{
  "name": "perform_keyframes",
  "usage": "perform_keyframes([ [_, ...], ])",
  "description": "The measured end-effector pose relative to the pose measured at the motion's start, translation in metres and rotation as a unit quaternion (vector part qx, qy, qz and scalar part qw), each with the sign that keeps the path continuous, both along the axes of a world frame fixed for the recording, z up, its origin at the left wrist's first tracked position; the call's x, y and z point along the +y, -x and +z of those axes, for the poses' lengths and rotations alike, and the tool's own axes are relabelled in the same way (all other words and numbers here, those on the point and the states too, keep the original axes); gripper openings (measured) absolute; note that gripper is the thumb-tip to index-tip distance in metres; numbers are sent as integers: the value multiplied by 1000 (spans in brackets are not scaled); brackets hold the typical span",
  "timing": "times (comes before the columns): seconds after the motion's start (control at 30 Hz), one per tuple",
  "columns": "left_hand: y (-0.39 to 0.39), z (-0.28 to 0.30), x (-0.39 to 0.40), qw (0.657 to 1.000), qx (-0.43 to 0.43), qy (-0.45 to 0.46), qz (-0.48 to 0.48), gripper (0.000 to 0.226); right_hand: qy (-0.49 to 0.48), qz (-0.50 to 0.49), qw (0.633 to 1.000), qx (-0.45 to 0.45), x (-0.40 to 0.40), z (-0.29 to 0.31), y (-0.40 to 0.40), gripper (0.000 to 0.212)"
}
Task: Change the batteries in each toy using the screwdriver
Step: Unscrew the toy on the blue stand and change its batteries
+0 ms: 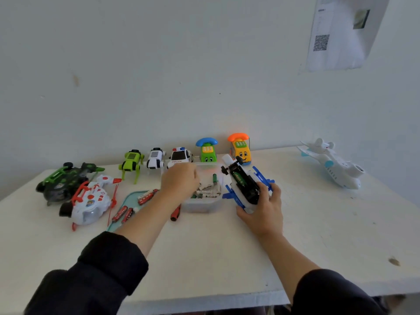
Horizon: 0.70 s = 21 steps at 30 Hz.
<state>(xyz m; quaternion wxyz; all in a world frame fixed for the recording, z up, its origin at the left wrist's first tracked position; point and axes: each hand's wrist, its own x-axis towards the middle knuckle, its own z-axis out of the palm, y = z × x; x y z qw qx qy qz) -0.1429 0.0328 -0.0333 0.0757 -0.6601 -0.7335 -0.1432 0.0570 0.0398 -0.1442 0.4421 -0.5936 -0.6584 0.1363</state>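
Observation:
My right hand point(263, 210) grips an upturned white and blue toy helicopter point(244, 186), its black underside up with a green battery showing in the open compartment. My left hand point(180, 180) reaches into a clear plastic tub point(200, 206) of white and green batteries; its fingertips are curled down among them and I cannot tell if they hold one. A red-handled screwdriver point(176, 213) lies on the table under my left forearm. Red batteries point(123, 213) lie on a teal tray point(130, 197).
Along the wall stand a green robot dog point(131, 162), a white robot dog point(155, 159), a police car point(179, 155), and green point(207, 151) and yellow point(241, 148) phone toys. Two upturned toys point(75, 189) lie at the left, a white plane point(334, 164) at the right.

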Motion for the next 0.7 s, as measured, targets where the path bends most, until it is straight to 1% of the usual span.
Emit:
perform_keyframes([
  [0.03, 15, 6, -2, 996, 8, 62, 58, 13, 3, 1, 1000, -1, 0, 0, 1, 78],
  [0.07, 27, 11, -6, 985, 19, 137, 103, 11, 4, 0, 1000, -3, 0, 0, 0, 79],
  [0.13, 46, 13, -15, 952, 44, 260, 154, 23, 8, 0, 1000, -2, -1, 1, 0, 79],
  [0.17, 53, 11, -21, 939, 49, 296, 166, 31, 8, -1, 1000, -2, -1, 0, 1, 79],
  [0.23, 67, 1, -30, 918, 23, 340, 203, 50, 6, -2, 1000, 0, 0, 0, 1, 79],
  [0.3, 75, -9, -35, 898, -12, 370, 239, 57, 5, -3, 1000, -3, -1, 1, 2, 79],
  [0.4, 73, -15, -39, 896, -31, 366, 248, 49, 5, -1, 1000, -3, -1, 1, 2, 79],
  [0.47, 68, -14, -41, 899, -28, 360, 248, 43, 5, -1, 1000, 1, -2, 1, 2, 79],
  [0.57, 64, -21, -40, 916, -29, 315, 247, 44, 1, 3, 1000, 13, -3, 1, 1, 79],
  [0.6, 68, -29, -37, 922, -33, 301, 242, 41, -1, 5, 1000, 16, -4, 1, 1, 79],
  [0.7, 72, -37, -38, 947, 4, 250, 202, 33, -2, 8, 1000, 20, -4, 1, 1, 78],
])
